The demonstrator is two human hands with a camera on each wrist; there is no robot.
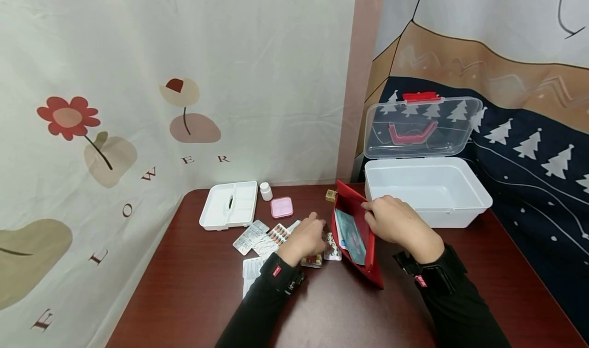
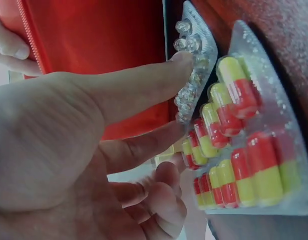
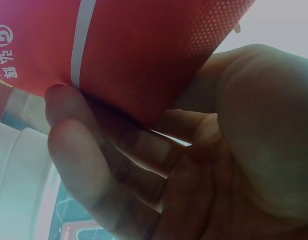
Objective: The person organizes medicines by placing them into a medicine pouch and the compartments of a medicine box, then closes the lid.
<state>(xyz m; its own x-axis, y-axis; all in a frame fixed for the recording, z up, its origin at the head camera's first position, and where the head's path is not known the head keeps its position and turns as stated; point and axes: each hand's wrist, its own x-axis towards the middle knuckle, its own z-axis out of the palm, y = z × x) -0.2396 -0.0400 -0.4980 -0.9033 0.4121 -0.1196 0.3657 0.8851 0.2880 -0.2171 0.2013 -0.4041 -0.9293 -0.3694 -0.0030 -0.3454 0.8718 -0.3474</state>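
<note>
My right hand [image 1: 391, 217] grips the upper edge of a red zippered pouch [image 1: 348, 200], which leans open on the table. A bluish packet [image 1: 353, 238] and white items show inside it. Just left of the pouch, my left hand [image 1: 306, 238] pinches a small blister pack with round clear bubbles [image 2: 191, 85] between thumb and index finger. Beneath and beside that hand lies a blister pack of red-and-yellow capsules [image 2: 239, 175]. In the right wrist view, the fingers [image 3: 78, 150] curl round the pouch fabric, which bears a pale stripe.
Several blister packs [image 1: 252, 236] lie left of my left hand. Farther back are a white divided case [image 1: 241, 205], a white bottle [image 1: 266, 191] and a pink box [image 1: 281, 207]. A white bin [image 1: 428, 217] with its clear lid [image 1: 423, 143] raised stands at the back right.
</note>
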